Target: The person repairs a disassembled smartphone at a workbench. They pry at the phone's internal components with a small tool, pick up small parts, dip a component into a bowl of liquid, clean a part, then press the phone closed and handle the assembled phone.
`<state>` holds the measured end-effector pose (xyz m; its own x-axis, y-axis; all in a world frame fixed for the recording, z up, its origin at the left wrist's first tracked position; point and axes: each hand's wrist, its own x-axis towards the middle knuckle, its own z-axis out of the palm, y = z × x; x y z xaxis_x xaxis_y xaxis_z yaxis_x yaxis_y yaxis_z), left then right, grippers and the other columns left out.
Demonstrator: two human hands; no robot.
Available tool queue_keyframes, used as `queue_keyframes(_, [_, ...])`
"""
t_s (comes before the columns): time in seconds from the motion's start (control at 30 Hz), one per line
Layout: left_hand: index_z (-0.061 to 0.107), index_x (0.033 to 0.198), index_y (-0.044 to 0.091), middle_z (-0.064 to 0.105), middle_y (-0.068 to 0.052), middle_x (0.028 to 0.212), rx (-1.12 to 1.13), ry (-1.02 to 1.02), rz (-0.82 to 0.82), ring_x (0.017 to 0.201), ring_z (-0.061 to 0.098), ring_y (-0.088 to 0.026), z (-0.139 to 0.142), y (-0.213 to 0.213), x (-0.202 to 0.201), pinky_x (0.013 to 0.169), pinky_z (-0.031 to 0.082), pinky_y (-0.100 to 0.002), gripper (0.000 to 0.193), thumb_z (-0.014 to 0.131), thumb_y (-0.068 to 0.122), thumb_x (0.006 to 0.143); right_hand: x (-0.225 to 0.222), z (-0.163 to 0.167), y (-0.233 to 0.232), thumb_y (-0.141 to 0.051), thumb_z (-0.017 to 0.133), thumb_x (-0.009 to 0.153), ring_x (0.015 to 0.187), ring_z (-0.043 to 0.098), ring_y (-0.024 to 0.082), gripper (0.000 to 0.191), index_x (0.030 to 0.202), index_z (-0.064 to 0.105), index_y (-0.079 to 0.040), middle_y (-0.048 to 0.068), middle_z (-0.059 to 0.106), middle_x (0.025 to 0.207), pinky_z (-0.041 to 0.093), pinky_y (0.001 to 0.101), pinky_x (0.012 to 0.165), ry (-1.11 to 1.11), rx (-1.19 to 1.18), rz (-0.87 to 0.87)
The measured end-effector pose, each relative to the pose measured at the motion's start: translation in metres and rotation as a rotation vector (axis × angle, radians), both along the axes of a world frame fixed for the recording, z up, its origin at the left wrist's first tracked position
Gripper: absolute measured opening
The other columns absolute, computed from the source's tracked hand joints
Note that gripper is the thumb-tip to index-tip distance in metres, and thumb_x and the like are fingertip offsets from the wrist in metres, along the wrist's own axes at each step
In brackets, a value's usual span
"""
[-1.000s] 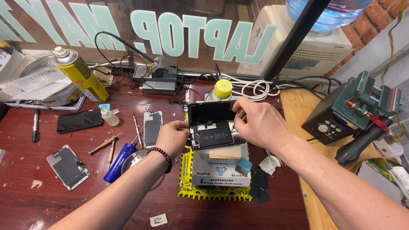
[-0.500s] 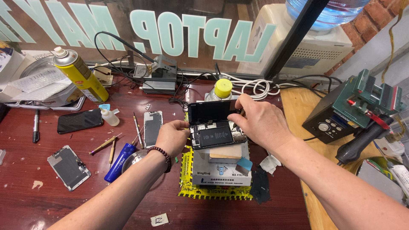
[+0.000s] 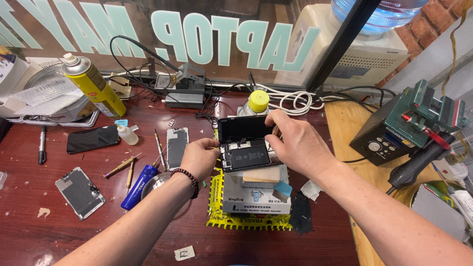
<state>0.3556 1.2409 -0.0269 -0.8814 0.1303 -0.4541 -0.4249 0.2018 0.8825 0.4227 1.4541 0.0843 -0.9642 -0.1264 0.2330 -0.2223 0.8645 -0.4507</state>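
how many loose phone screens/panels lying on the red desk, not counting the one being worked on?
3: a black phone panel near the yellow spray can, a grey panel by the left hand, and a panel at front left. Clutter may hide more.

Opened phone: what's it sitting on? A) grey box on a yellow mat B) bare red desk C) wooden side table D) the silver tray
A: the opened phone lies atop a grey box on a yellow mat, with the left hand and right hand holding it.
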Motion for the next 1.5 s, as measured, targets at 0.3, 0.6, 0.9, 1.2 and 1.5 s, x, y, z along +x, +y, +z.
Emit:
queue_keyframes(0.3, [0.068, 0.124, 0.002, 0.075, -0.009, 0.102, -0.024, -0.013, -0.007, 0.075, 0.073, -0.018, 0.000, 0.000, 0.000, 0.057, 0.057, -0.032, 0.032, 0.062, 0.004, 0.093, 0.001, 0.000, 0.006, -0.007, 0.068, 0.081, 0.083, 0.074, 0.036, 0.034, 0.112, 0.054, -0.005, 0.017, 0.073, 0.089, 0.057, 0.0460, 0.073, -0.023, -0.017, -0.042])
queue_keyframes(0.6, [0.068, 0.125, 0.003, 0.075, -0.010, 0.100, -0.047, 0.019, -0.037, 0.076, 0.073, -0.018, -0.004, -0.001, 0.000, 0.057, 0.059, -0.032, 0.032, 0.061, 0.007, 0.095, -0.001, -0.007, 0.008, -0.009, 0.066, 0.088, 0.086, 0.076, 0.034, 0.024, 0.110, 0.057, -0.006, 0.016, 0.075, 0.090, 0.058, 0.0445, 0.070, 0.042, -0.117, -0.037])
queue_keyframes(0.9, [0.068, 0.123, 0.002, 0.077, -0.009, 0.098, -0.054, 0.037, -0.073, 0.079, 0.076, -0.017, -0.003, -0.003, -0.002, 0.059, 0.062, -0.030, 0.030, 0.060, 0.008, 0.095, 0.002, -0.009, 0.010, -0.018, 0.074, 0.087, 0.079, 0.075, 0.033, 0.031, 0.111, 0.058, -0.007, 0.014, 0.075, 0.080, 0.057, 0.0439, 0.068, -0.007, -0.061, -0.073])
queue_keyframes(1.2, [0.066, 0.126, 0.003, 0.076, -0.008, 0.103, -0.065, -0.006, -0.069, 0.080, 0.076, -0.018, 0.006, -0.006, 0.003, 0.062, 0.061, -0.031, 0.032, 0.059, 0.011, 0.096, 0.004, -0.027, 0.024, -0.009, 0.069, 0.090, 0.073, 0.078, 0.016, 0.024, 0.109, 0.056, -0.001, 0.011, 0.074, 0.085, 0.062, 0.0304, 0.061, -0.131, -0.519, -0.327])
queue_keyframes(1.5, [0.067, 0.126, 0.002, 0.074, -0.008, 0.101, -0.036, 0.008, -0.041, 0.076, 0.073, -0.016, 0.003, -0.004, 0.005, 0.058, 0.060, -0.031, 0.031, 0.061, 0.008, 0.095, 0.008, -0.044, 0.031, -0.004, 0.066, 0.092, 0.077, 0.077, 0.018, 0.026, 0.114, 0.053, 0.001, 0.014, 0.073, 0.086, 0.063, 0.0297, 0.060, -0.157, -0.739, -0.385])
